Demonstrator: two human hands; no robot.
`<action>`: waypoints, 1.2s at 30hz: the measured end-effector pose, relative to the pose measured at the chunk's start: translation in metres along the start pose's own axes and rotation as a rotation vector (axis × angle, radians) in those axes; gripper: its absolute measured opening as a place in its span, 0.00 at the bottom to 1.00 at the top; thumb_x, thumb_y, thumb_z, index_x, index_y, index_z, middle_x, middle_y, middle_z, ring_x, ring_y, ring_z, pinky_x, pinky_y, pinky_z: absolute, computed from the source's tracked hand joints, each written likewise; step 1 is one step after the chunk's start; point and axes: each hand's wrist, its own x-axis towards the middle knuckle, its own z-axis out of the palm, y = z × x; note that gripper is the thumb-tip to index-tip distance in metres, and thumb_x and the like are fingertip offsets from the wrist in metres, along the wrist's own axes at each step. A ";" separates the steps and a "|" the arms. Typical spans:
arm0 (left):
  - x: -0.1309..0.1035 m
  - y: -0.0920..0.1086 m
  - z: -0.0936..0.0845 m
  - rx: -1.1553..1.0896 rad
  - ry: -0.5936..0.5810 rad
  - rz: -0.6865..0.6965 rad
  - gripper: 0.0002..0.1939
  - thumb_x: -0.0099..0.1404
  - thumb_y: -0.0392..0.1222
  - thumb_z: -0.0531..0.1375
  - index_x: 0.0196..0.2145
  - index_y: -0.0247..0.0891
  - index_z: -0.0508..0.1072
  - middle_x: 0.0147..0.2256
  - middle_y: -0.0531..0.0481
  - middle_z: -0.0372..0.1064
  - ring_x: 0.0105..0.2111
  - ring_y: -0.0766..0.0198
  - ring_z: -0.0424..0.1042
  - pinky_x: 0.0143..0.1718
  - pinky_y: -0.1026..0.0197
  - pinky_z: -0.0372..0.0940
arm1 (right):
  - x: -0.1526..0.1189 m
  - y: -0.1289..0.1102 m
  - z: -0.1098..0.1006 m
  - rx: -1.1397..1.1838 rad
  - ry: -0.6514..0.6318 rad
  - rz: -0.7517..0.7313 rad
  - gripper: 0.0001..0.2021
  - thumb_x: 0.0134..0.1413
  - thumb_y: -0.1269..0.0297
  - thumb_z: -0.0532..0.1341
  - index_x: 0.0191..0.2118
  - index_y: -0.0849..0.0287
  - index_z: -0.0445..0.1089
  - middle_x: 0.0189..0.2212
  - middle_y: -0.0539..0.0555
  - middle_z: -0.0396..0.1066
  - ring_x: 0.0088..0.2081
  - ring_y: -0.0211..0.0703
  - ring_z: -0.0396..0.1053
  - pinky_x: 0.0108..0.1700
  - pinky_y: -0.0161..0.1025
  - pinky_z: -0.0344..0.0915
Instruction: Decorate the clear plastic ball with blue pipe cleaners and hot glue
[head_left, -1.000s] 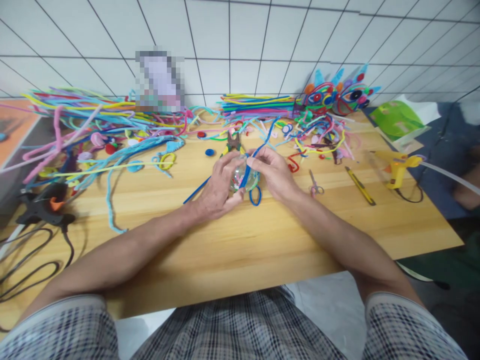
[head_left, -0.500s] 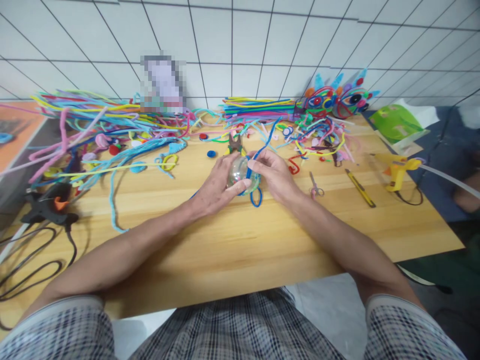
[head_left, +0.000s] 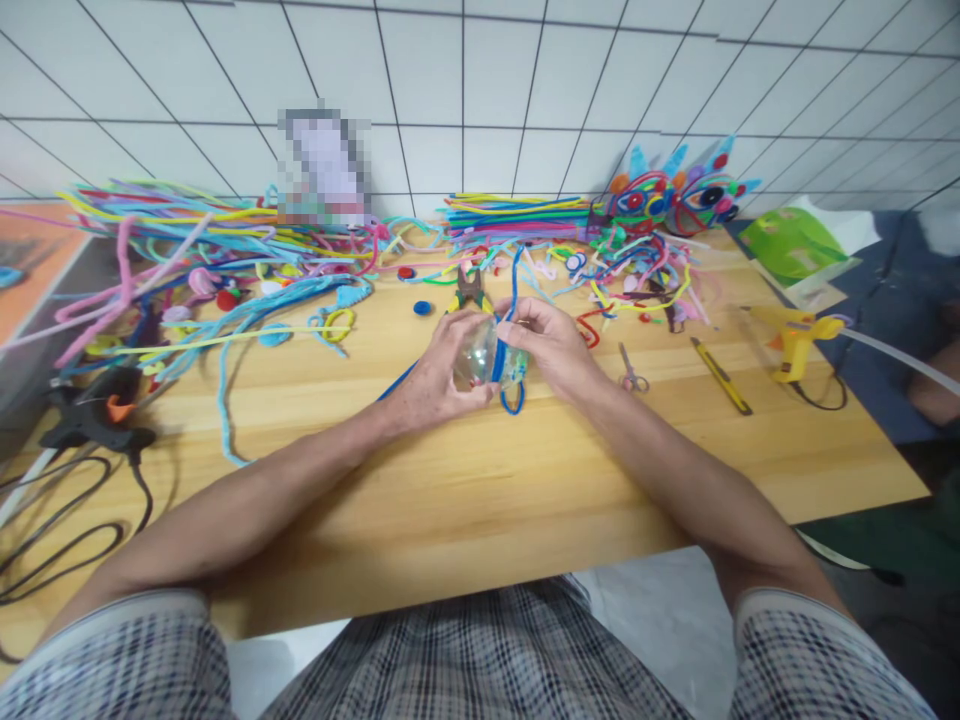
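One blue strand spans the clear ball, upper end not yet secured, left grip clasping the ball, right grip pinching the strand.

My pipe cleaner is deep blue, set against a colourless, see-through round object. The tabletop is honey-coloured wood with paler grain streaks. Along its far edge, a bundle of pipe cleaners is striped yellow, blue, green, pink and purple. Toward the far right corner, two craft figures mix red, blue and orange under light-blue points. Near the right edge, the glue gun is yellow and the cutter yellow and black. By the left edge, the clamp is black with orange. My shirt is black-and-pale plaid; the wall tiles are white, gridded with dark lines.
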 end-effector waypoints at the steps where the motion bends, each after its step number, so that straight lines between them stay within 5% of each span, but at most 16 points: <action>1: 0.000 0.000 0.000 -0.008 0.001 0.008 0.46 0.69 0.47 0.74 0.77 0.49 0.57 0.70 0.37 0.63 0.72 0.40 0.65 0.74 0.31 0.66 | 0.000 0.001 0.000 -0.003 0.001 -0.003 0.23 0.45 0.45 0.82 0.32 0.52 0.73 0.50 0.52 0.81 0.47 0.47 0.76 0.50 0.44 0.75; 8: 0.000 0.006 -0.001 -0.078 0.006 -0.004 0.41 0.72 0.53 0.73 0.74 0.48 0.60 0.69 0.37 0.63 0.72 0.42 0.64 0.74 0.34 0.65 | -0.003 -0.002 0.002 -0.030 -0.009 -0.018 0.24 0.44 0.42 0.82 0.31 0.52 0.73 0.50 0.52 0.81 0.48 0.48 0.76 0.52 0.45 0.74; 16: 0.001 0.020 -0.001 -0.273 0.005 -0.285 0.31 0.77 0.62 0.67 0.67 0.47 0.63 0.62 0.41 0.70 0.60 0.50 0.75 0.64 0.41 0.74 | -0.006 -0.007 0.005 -0.077 -0.041 -0.036 0.25 0.46 0.41 0.82 0.33 0.53 0.74 0.50 0.53 0.80 0.49 0.48 0.76 0.56 0.46 0.72; 26: 0.002 0.018 -0.001 -0.271 -0.027 -0.131 0.29 0.77 0.57 0.68 0.67 0.49 0.62 0.71 0.37 0.64 0.76 0.43 0.64 0.77 0.32 0.63 | -0.005 -0.013 0.001 -0.009 -0.057 0.066 0.25 0.43 0.40 0.83 0.31 0.52 0.75 0.43 0.51 0.81 0.45 0.47 0.75 0.49 0.43 0.74; 36: 0.002 0.014 -0.002 -0.196 -0.038 -0.026 0.31 0.78 0.54 0.67 0.69 0.50 0.60 0.68 0.38 0.62 0.73 0.44 0.66 0.74 0.33 0.66 | -0.005 -0.017 -0.001 0.016 -0.059 0.076 0.26 0.41 0.43 0.84 0.26 0.53 0.72 0.45 0.52 0.81 0.49 0.49 0.77 0.54 0.46 0.73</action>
